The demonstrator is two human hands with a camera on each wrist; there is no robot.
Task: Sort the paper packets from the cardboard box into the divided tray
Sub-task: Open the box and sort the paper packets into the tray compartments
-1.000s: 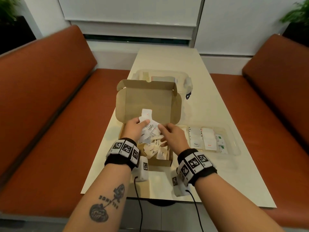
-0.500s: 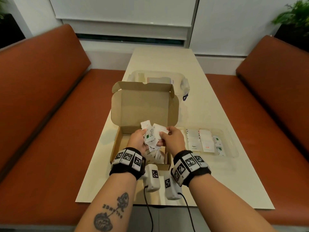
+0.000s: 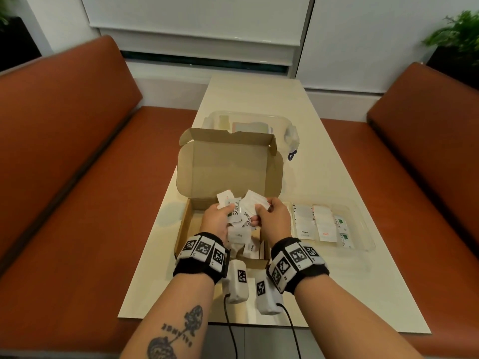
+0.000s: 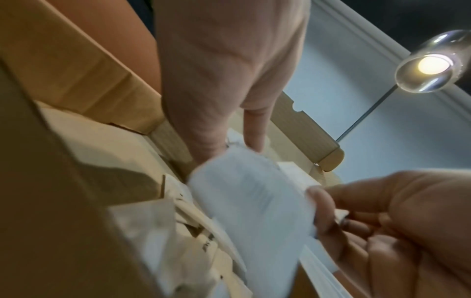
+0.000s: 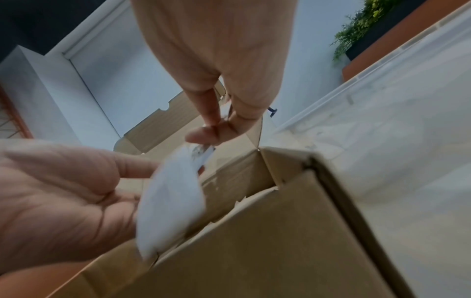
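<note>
Head view: Over the open box [image 3: 186,229], both hands worked a fan of white packets [image 3: 239,212]. The left hand [image 3: 216,222] clutched the bundle, two of its packets marked "Stevia", while the right hand [image 3: 274,220] pinched a few more at the bundle's right edge. More packets lay loose in the box below. The tray [image 3: 363,229], a clear divided one, sat on the table [image 3: 259,99] just right of the box, its long side running left to right, with rows of packets already filed in its compartments. It lay off the right hand's side, so that hand was judged the nearer for the carry across.

Left wrist view: The left hand's fingers [image 4: 252,125] curled down onto the top of a blurred white packet [image 4: 249,201] above the box interior. The right hand's thumb [image 4: 318,203] pressed the packet's far edge, palm turned up.

Right wrist view: The right hand's thumb and forefinger [image 5: 211,113] closed on the upper end of a blurred packet [image 5: 170,197], whose long axis ran roughly up and down in this view. The left palm [image 5: 58,201] cradled it from the side. The clear tray wall [image 5: 382,131] stood just beyond the box corner.
</note>
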